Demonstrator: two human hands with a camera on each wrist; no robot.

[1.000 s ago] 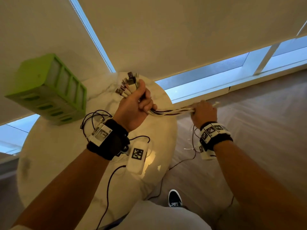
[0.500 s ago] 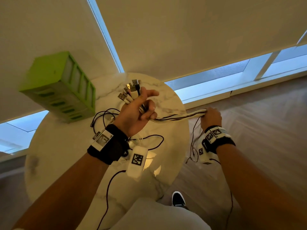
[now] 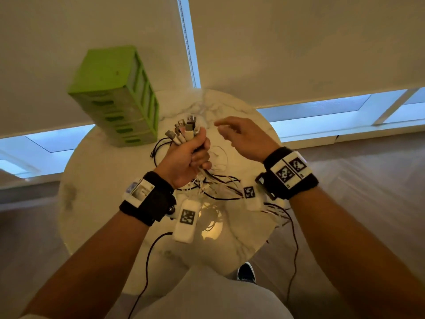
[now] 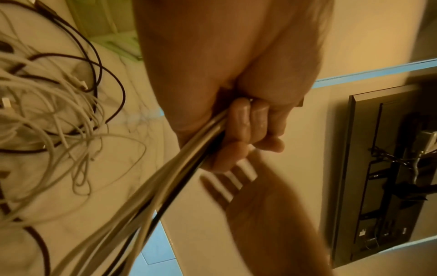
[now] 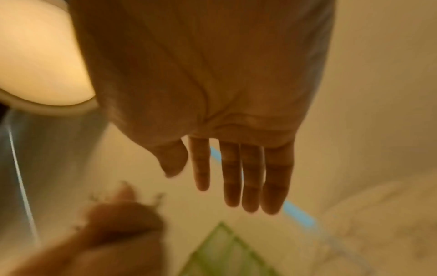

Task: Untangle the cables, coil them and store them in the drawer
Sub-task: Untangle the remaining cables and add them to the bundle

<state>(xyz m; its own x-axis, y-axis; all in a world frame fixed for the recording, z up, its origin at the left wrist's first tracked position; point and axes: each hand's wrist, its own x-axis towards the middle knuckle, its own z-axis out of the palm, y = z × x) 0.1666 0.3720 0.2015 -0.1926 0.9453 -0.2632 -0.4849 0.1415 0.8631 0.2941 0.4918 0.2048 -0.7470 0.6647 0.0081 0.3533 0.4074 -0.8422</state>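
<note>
Cables (image 3: 184, 134) bunched by their plug ends in my left hand (image 3: 184, 157), fist wrapped tight round the bundle; plugs fan out above the thumb, the loose lengths spill below the fist into a heap of white and dark strands on the desk (image 3: 103, 180), some trailing over the near-right edge toward the floor. My right hand (image 3: 241, 137) hovers just beside the plugs, fingers straight and spread, holding nothing. Step in hand, as I judge it: still untangling, ends gathered, nothing coiled. Next move calls for my right hand to take hold near the fist and run down the bundle to comb strands parallel before winding. Green drawer unit (image 3: 115, 95) stands at the far-left of the desk, near the plugs, all drawers apparently closed, so one must be pulled open first. In the way: my wrist-rig leads and tagged white boxes (image 3: 186, 219) dangling over the heap; risk of snagging them.
</note>
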